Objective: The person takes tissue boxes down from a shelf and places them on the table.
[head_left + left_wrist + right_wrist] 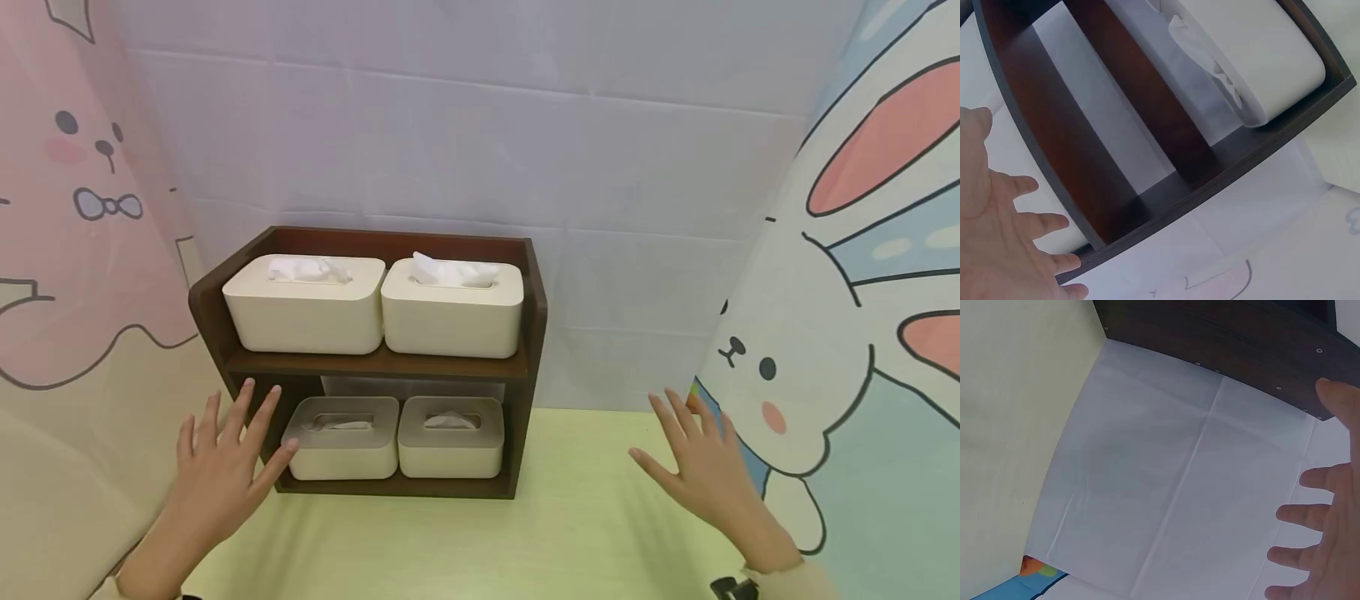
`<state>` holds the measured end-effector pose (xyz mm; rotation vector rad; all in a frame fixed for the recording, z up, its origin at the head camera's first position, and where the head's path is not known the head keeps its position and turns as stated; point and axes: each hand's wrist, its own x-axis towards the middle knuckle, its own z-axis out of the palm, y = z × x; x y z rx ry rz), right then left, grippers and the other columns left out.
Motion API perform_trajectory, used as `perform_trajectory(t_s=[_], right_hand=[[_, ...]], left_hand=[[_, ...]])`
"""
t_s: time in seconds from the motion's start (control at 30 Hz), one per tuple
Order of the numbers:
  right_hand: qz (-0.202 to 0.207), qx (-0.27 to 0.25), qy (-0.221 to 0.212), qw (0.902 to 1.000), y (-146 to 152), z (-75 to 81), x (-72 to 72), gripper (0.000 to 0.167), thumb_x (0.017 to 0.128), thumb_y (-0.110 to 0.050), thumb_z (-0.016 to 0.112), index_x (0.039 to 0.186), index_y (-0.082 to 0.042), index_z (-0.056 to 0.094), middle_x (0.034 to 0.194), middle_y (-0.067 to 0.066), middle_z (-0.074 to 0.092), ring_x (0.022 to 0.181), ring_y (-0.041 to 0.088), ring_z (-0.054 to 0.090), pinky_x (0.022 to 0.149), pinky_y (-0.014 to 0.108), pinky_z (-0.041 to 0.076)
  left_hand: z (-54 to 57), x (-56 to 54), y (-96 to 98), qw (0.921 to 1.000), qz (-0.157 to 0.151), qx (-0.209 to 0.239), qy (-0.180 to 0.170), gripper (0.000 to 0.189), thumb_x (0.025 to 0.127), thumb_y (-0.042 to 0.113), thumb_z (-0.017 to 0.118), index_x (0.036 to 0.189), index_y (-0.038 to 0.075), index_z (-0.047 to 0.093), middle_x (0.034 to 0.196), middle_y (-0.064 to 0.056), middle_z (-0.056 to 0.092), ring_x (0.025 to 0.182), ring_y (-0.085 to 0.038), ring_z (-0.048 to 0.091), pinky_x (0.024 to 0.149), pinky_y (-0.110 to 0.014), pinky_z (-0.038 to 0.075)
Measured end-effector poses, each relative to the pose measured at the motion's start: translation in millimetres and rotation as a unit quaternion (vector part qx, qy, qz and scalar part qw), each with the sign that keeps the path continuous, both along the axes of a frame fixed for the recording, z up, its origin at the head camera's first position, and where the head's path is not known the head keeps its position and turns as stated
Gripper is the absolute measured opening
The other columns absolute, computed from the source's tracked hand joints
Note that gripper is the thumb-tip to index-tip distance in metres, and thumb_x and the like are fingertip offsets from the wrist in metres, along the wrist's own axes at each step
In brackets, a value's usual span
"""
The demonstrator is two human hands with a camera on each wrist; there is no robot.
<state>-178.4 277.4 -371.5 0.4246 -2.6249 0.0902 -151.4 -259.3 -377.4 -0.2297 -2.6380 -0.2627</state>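
A dark brown two-tier wooden shelf (382, 363) stands on the pale green table. Two cream tissue boxes, a left one (307, 321) and a right one (452, 325), fill its upper tier with tissue poking out of their tops. On the lower tier sit two smaller boxes with greyish lids, one at left (341, 462) and one at right (450, 463). My left hand (217, 479), fingers spread, is in front of the shelf's lower left side and holds nothing. Well to the right of the shelf, my right hand (701, 471) hovers with fingers spread, also holding nothing.
The pale green table (585, 508) extends in front and to the right of the shelf. A plain whitish cloth (637, 208) hangs behind. Cartoon-printed curtains flank both sides, pink (105, 250) at left and a rabbit print (810, 392) at right.
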Motion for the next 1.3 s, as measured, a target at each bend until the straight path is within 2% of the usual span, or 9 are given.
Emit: perform_trajectory(t_s=[0.17,0.33,0.53,0.7,1.07,1.2,1.3], right_hand=[[0.013,-0.002,0.02,0.9997,-10.9,12.1,-6.7,0.077,0.081,-0.051,0.057,0.142,-0.01,0.032,0.138,0.02,0.04,0.125,0.046,0.032,0.096,0.065,0.023],[0.04,0.006,0.069,0.9968,-23.3,24.5,-17.7,0.073,0.083,-0.052,0.053,0.138,-0.007,0.038,0.134,0.018,0.046,0.121,0.044,0.037,0.097,0.062,0.027],[0.087,-0.004,0.136,0.9869,-40.2,42.0,-33.3,0.071,0.089,-0.058,0.038,0.133,-0.002,0.045,0.127,0.018,0.053,0.115,0.042,0.045,0.095,0.059,0.032],[0.11,-0.018,0.152,0.982,-55.9,56.1,-42.0,0.071,0.091,-0.057,0.032,0.131,0.0,0.046,0.124,0.019,0.055,0.112,0.041,0.048,0.094,0.059,0.032],[0.131,-0.037,0.151,0.9791,-90.1,84.1,-62.9,0.062,0.086,-0.046,0.051,0.132,-0.004,0.045,0.126,0.015,0.055,0.113,0.038,0.049,0.096,0.055,0.034],[0.14,-0.046,0.155,0.9767,-102.1,91.9,-68.6,0.06,0.087,-0.043,0.052,0.132,-0.004,0.045,0.125,0.015,0.055,0.112,0.037,0.049,0.095,0.055,0.035],[0.14,-0.05,0.154,0.9768,-110.8,97.1,-71.6,0.058,0.087,-0.041,0.052,0.132,-0.005,0.045,0.126,0.014,0.055,0.112,0.036,0.05,0.094,0.054,0.035]], left_hand=[[9.2,-4.0,0.2,1.0,-0.001,0.005,0.008,0.068,0.092,0.046,0.043,0.148,0.025,0.01,0.153,-0.017,0.012,0.138,-0.045,-0.004,0.104,-0.066,-0.004],[18.1,-8.6,-0.5,0.9994,-0.001,0.008,0.033,0.066,0.093,0.044,0.042,0.148,0.022,0.014,0.151,-0.019,0.016,0.136,-0.049,0.002,0.102,-0.068,0.003],[31.1,-17.3,1.0,0.9962,-0.011,0.023,0.083,0.061,0.094,0.04,0.043,0.146,0.016,0.022,0.148,-0.022,0.022,0.135,-0.049,0.009,0.099,-0.068,0.01],[42.8,-25.4,4.6,0.9909,-0.019,0.042,0.126,0.057,0.094,0.039,0.042,0.141,0.008,0.032,0.144,-0.024,0.027,0.132,-0.048,0.016,0.095,-0.067,0.015],[68.8,-45.5,1.7,0.9853,-0.023,0.044,0.163,0.061,0.093,0.043,0.041,0.138,0.003,0.034,0.143,-0.026,0.028,0.132,-0.049,0.016,0.094,-0.067,0.017],[77.1,-55.0,-2.3,0.9772,-0.033,0.038,0.206,0.068,0.092,0.052,0.034,0.136,0.001,0.034,0.141,-0.028,0.028,0.128,-0.051,0.02,0.089,-0.067,0.021],[83.3,-62.0,-7.1,0.9683,-0.042,0.035,0.244,0.064,0.091,0.044,0.037,0.135,-0.002,0.035,0.138,-0.03,0.031,0.124,-0.052,0.024,0.086,-0.066,0.023]])
